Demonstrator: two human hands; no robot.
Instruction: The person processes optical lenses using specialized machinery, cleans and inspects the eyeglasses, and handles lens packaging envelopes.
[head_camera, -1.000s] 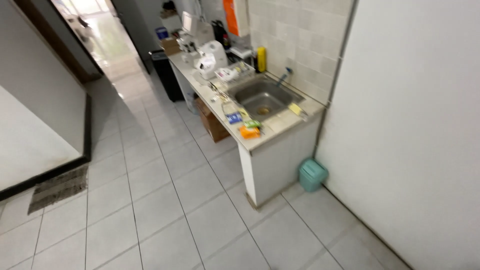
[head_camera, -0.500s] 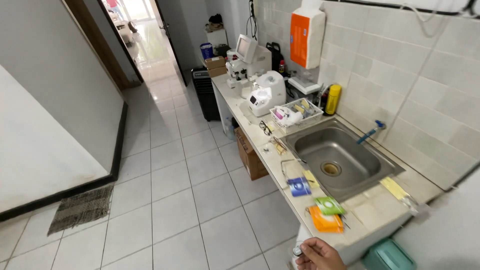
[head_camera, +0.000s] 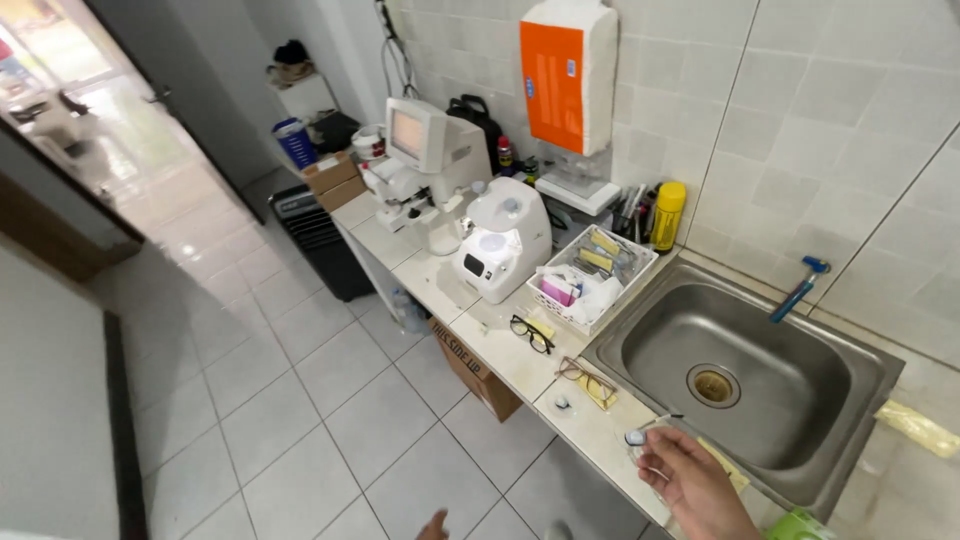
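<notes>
At the counter's front edge, beside the steel sink (head_camera: 850, 365), the right hand (head_camera: 690, 480) held a small thin object (head_camera: 640, 437).

Its fingers (head_camera: 655, 462) were closed in a pinch on that object, which looked like a lens with a thin wire part, but it was too small to tell for sure; it was just above the tiled counter (head_camera: 600, 440), near the sink's left corner. Only the fingertips of the left hand (head_camera: 433, 524) showed at the bottom edge, over the floor, so I could not tell its grip. Brown-framed glasses (head_camera: 585, 377) lay near the pinched object, black glasses (head_camera: 531, 333) further along, next to a white basket (head_camera: 600, 275) of small items.
</notes>
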